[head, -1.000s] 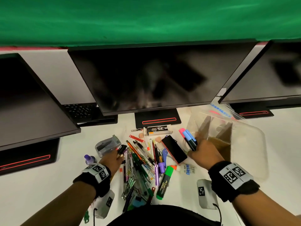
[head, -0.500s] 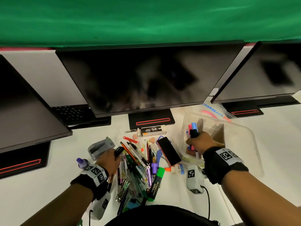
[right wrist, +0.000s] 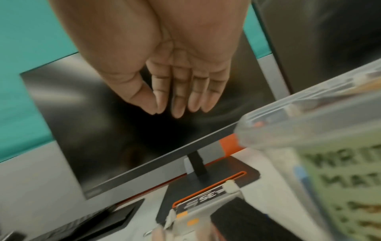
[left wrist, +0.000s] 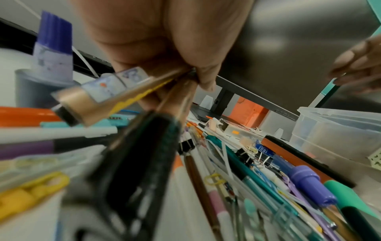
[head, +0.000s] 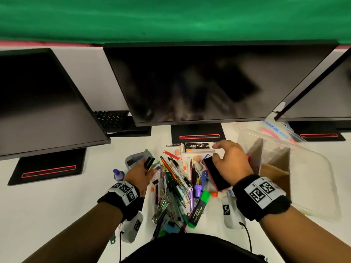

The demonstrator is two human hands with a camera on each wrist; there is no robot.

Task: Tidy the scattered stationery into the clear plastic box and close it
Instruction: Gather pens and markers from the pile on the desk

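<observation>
Three dark monitors [head: 209, 82] stand on a white desk [head: 47, 205] beneath a green backdrop [head: 171, 16]

The staple box [head: 197, 145] reads "35"; the green highlighter [head: 199, 209], "Faber-Castell".

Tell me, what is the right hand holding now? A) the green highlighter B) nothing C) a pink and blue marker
B: the right hand is empty, its fingers straight and bare in the right wrist view, above the stationery pile beside the clear plastic box.
</observation>
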